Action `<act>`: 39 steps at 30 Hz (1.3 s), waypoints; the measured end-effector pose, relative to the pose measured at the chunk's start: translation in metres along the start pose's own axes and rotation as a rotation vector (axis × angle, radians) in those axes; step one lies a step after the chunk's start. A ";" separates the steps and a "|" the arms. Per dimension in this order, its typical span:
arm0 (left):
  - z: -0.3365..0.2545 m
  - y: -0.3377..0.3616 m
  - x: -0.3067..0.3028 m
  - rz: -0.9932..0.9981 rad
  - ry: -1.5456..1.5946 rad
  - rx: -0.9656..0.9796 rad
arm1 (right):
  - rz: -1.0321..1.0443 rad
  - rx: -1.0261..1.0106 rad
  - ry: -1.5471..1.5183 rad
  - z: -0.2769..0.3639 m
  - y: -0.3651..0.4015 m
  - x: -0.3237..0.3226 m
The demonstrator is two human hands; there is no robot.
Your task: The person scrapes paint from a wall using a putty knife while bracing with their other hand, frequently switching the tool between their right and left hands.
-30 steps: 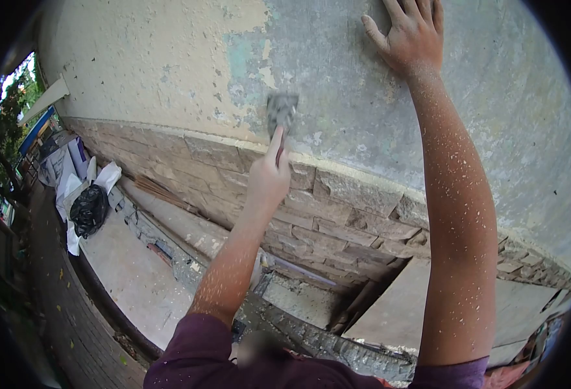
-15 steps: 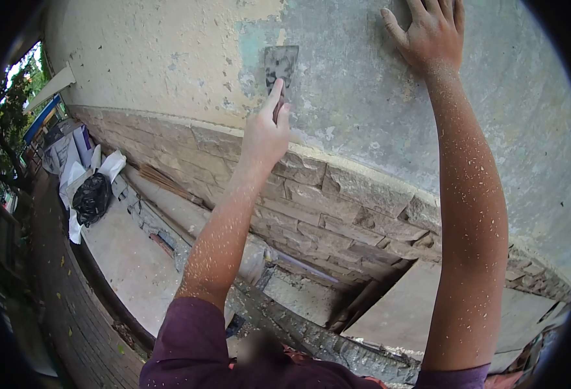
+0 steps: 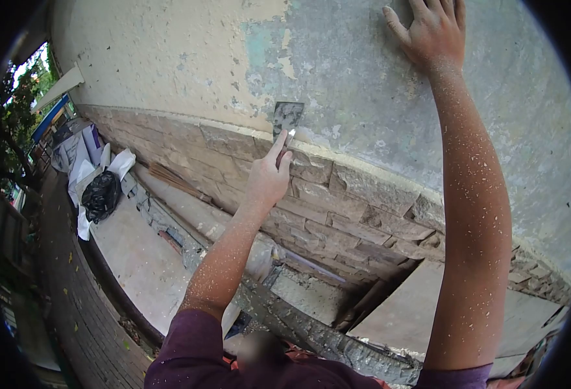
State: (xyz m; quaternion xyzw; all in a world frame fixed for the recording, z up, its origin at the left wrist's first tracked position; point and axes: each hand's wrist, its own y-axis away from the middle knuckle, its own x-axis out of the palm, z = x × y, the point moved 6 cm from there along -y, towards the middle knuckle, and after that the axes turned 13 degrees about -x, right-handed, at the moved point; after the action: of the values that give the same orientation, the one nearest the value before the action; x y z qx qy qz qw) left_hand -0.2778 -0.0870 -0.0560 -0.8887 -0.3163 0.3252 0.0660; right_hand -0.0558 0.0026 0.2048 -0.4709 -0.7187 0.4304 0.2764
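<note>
My left hand (image 3: 269,180) is closed round the handle of a putty knife (image 3: 288,115), its index finger stretched along it toward the blade. The smeared, flat blade lies at the wall, just above the stone ledge, near the border between cream paint and bare grey plaster. At the upper right my right hand (image 3: 433,32) rests on the grey wall (image 3: 357,71) with its fingers spread and nothing in it. Pale flakes dot both forearms.
Rough stone cladding (image 3: 363,188) runs below the painted wall. At the left are a black plastic bag (image 3: 102,196), white sheets (image 3: 123,162) and thin sticks (image 3: 175,180). A pale slab (image 3: 396,301) leans at the lower right. Paving (image 3: 81,311) lies at the far left.
My left hand has moved down with the putty knife, from higher on the wall to near the stone ledge. My right hand has stayed in place on the wall.
</note>
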 end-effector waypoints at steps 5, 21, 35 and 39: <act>-0.052 -0.028 0.003 -0.061 0.066 0.146 | -0.013 -0.040 0.019 -0.002 0.001 0.002; -0.131 0.009 0.062 0.068 0.032 0.451 | 0.116 -0.041 -0.089 -0.010 -0.003 0.002; -0.060 0.096 0.118 0.294 0.517 0.180 | 0.228 1.442 -1.243 0.175 0.299 -0.102; -0.054 0.085 0.102 0.347 0.332 0.137 | 0.087 1.740 -1.413 0.191 0.290 -0.102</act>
State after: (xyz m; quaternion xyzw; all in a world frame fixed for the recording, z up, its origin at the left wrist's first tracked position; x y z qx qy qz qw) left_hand -0.1400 -0.0874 -0.0962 -0.9644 -0.1208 0.2021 0.1202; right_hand -0.0409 -0.1054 -0.1406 0.2079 -0.1518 0.9659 0.0263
